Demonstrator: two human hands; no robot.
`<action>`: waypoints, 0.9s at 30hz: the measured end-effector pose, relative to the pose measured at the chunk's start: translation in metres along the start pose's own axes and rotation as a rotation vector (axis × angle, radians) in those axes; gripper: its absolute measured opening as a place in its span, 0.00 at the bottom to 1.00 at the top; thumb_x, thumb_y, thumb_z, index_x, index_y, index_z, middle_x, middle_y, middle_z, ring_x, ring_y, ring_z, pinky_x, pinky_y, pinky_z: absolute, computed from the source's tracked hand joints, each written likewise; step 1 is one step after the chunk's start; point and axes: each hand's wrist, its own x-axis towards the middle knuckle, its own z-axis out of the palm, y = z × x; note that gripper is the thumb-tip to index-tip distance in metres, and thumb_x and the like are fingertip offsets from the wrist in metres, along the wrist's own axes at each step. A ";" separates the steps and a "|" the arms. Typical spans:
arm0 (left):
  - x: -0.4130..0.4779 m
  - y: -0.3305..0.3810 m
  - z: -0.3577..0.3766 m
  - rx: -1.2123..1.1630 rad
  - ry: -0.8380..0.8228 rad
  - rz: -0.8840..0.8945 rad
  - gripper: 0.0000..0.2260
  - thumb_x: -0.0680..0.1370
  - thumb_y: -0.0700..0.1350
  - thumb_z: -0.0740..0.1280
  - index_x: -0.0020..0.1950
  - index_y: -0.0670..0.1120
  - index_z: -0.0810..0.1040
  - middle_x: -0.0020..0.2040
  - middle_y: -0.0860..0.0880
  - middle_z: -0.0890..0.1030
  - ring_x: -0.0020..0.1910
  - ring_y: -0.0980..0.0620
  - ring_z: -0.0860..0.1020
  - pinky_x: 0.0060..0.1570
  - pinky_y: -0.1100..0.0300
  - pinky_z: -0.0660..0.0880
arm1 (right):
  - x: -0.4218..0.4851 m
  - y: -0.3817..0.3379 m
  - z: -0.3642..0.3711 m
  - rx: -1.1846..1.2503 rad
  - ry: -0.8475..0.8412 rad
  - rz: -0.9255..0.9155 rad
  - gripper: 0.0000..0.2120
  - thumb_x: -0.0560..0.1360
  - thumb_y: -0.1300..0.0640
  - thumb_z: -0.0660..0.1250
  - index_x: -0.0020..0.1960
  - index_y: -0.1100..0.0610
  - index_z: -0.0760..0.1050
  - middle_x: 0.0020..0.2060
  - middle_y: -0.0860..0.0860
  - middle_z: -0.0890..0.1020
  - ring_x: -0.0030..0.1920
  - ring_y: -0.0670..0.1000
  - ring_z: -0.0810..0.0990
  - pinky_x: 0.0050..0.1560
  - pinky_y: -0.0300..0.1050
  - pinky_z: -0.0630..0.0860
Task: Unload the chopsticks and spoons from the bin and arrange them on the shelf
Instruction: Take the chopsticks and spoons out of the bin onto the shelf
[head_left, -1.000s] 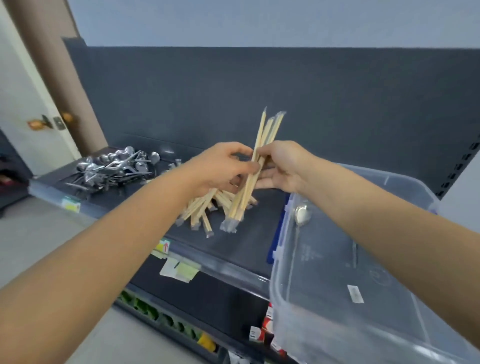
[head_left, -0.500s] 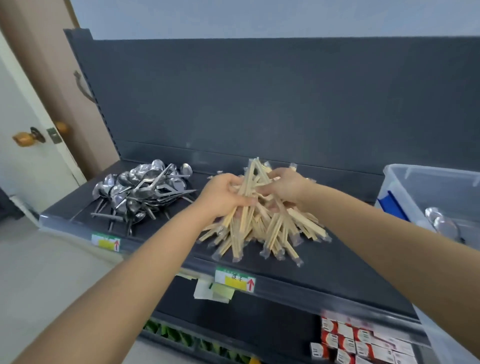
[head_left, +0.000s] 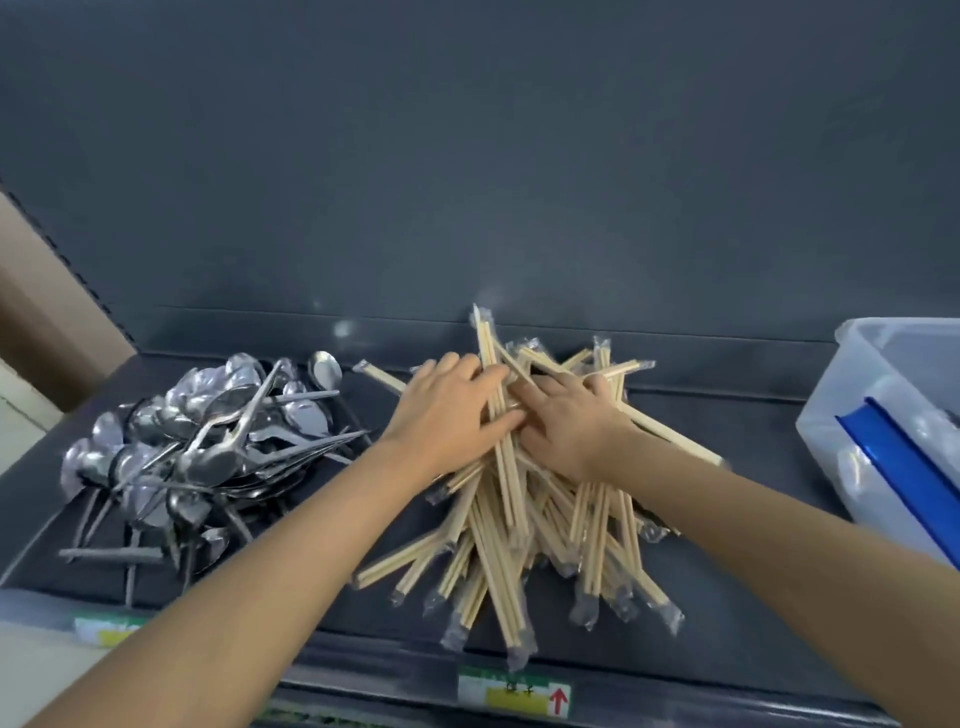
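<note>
A heap of wrapped wooden chopsticks (head_left: 524, 525) lies on the middle of the dark shelf (head_left: 753, 467). Both of my hands are on top of the heap. My left hand (head_left: 447, 415) holds a long bundle between its fingers and thumb, and the bundle's tips stick up toward the back panel. Just right of it, my right hand (head_left: 566, 423) lies flat with spread fingers and presses on the pile. A pile of metal spoons (head_left: 208, 447) sits at the shelf's left end. The clear plastic bin (head_left: 857, 415) stands at the right edge.
The shelf's dark back panel (head_left: 519, 182) rises right behind the piles. A price label (head_left: 514, 693) with a red arrow is on the shelf's front lip. A blue piece (head_left: 904, 467) leans inside the bin. Bare shelf shows between the chopsticks and the bin.
My hands have carried a bundle of chopsticks from beside the bin to the shelf and lowered it onto the heap. The view has swung left and down, so the bin now sits at the right edge.
</note>
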 end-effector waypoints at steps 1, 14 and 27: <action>0.002 0.000 0.002 0.009 0.017 0.009 0.25 0.78 0.63 0.54 0.70 0.52 0.67 0.58 0.50 0.75 0.59 0.48 0.71 0.59 0.54 0.64 | -0.001 0.001 -0.001 0.007 -0.005 0.004 0.28 0.78 0.45 0.49 0.77 0.50 0.53 0.74 0.51 0.62 0.73 0.53 0.59 0.68 0.56 0.54; 0.054 0.143 -0.058 -0.206 0.257 0.427 0.23 0.76 0.59 0.53 0.53 0.45 0.78 0.50 0.46 0.79 0.50 0.42 0.77 0.52 0.50 0.69 | -0.161 0.069 -0.063 -0.105 0.275 0.651 0.26 0.78 0.49 0.58 0.75 0.52 0.58 0.66 0.52 0.72 0.65 0.57 0.69 0.63 0.51 0.66; 0.027 0.389 -0.063 -0.112 -0.038 0.588 0.20 0.76 0.61 0.61 0.62 0.50 0.73 0.59 0.49 0.77 0.60 0.46 0.73 0.55 0.54 0.66 | -0.347 0.226 -0.054 0.177 -0.039 0.659 0.24 0.74 0.48 0.69 0.67 0.52 0.71 0.63 0.50 0.76 0.61 0.53 0.75 0.60 0.46 0.71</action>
